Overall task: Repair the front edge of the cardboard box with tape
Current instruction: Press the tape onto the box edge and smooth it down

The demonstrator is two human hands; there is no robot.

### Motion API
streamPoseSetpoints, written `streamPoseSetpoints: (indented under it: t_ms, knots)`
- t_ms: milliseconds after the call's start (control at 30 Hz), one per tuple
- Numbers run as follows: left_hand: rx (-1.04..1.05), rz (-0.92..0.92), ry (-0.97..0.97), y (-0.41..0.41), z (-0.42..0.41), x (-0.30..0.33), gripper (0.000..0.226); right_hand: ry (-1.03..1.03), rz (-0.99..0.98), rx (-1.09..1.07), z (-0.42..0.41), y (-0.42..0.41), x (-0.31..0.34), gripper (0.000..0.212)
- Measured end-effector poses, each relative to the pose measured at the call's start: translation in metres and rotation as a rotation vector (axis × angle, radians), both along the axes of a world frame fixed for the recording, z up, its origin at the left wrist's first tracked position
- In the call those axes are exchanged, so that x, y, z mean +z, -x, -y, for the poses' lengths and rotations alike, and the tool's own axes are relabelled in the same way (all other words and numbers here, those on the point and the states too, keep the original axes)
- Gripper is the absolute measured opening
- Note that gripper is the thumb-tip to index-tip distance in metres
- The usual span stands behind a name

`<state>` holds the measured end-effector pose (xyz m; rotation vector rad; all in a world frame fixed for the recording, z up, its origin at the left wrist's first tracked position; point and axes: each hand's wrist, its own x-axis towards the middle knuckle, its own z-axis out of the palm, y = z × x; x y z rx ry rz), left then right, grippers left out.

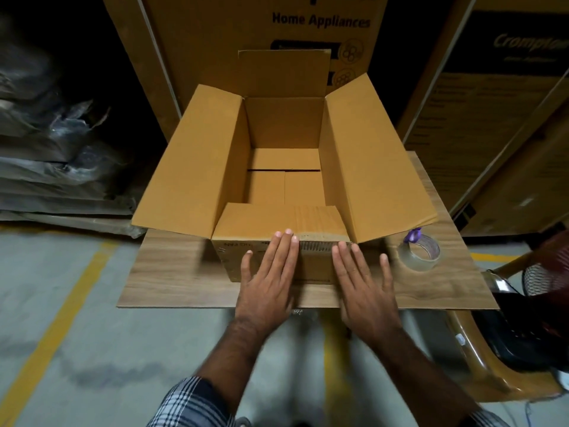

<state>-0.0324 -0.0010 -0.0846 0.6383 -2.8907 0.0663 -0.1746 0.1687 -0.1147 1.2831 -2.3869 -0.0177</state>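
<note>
An open brown cardboard box [286,134] stands on a small wooden tabletop [172,272], all its flaps spread. Its front flap folds inward, and the front top edge [317,241] shows exposed corrugation under a glossy strip. My left hand [271,272] lies flat on the box's front wall, fingertips at that edge. My right hand [360,278] lies flat beside it, fingers spread, fingertips just below the damaged edge. Neither hand holds anything. A roll of clear tape [420,252] with a purple tab rests on the tabletop, right of the box.
Large printed appliance cartons [308,26] stand right behind the table. Plastic-wrapped stacks [61,149] fill the dark left side. A fan grille [542,278] and dark objects sit low at the right. The grey floor [92,349] has yellow lines.
</note>
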Motion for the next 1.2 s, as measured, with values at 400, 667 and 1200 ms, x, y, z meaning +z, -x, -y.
streamPoseSetpoints:
  t_ms: [400, 667, 1200]
  knots:
    - [-0.234, -0.324, 0.227, 0.038, 0.035, 0.014, 0.039, 0.210, -0.058, 0.143, 0.058, 0.019, 0.044, 0.027]
    - [-0.295, -0.274, 0.313, 0.033, 0.053, 0.015, 0.037, 0.218, -0.142, 0.190, 0.039, 0.041, 0.043, 0.028]
    - [-0.239, -0.314, 0.139, 0.043, 0.033, 0.029, 0.039, 0.172, -0.014, 0.198, 0.066, 0.019, 0.059, 0.020]
